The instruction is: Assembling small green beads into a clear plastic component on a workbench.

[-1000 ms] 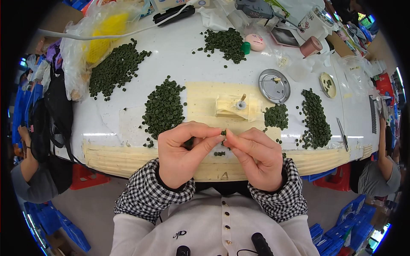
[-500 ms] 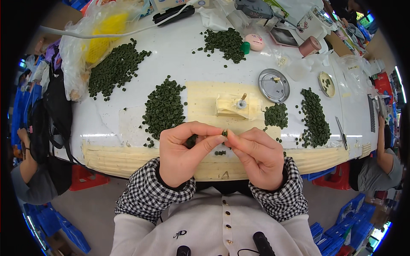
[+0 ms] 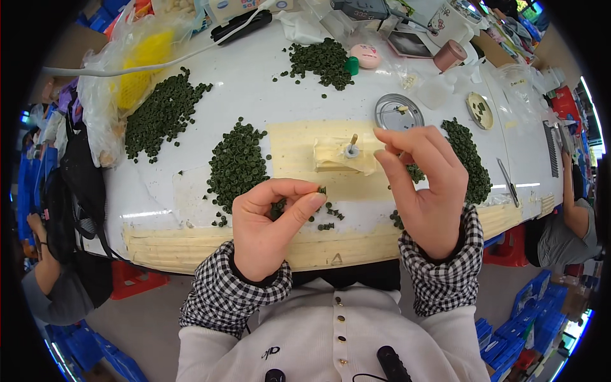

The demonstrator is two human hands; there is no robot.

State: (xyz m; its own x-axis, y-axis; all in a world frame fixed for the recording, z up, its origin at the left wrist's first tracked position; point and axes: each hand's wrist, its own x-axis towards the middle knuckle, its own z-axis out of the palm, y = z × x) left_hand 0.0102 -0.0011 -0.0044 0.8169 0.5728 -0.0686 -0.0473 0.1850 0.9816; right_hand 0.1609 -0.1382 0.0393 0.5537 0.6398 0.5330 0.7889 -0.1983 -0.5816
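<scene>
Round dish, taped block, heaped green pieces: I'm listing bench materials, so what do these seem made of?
Round dish: probably shiny metal, grey with light glints.
Taped block: papery outside, matte cream, visibly creased; core hidden.
Green pieces: perhaps plastic or rubber, dull, evenly coloured; too small to tell which.

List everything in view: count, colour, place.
Table: one, white, middle
Pinched part: one, dark green, near centre
Piles: five, dark green, across table
Block: one, cream, table centre
Metal dish: one, silver, right of block
Spool: one, pinkish, far right
Bag: one, clear, far left
Stools: two, red, near corners
Crates: several, blue, outer edges
Coworkers: two, grey tops, side edges
Remaining clutter: uncounted, mixed, far edge
Left hand: one, bare, pinching part
Right hand: one, bare, beside block
</scene>
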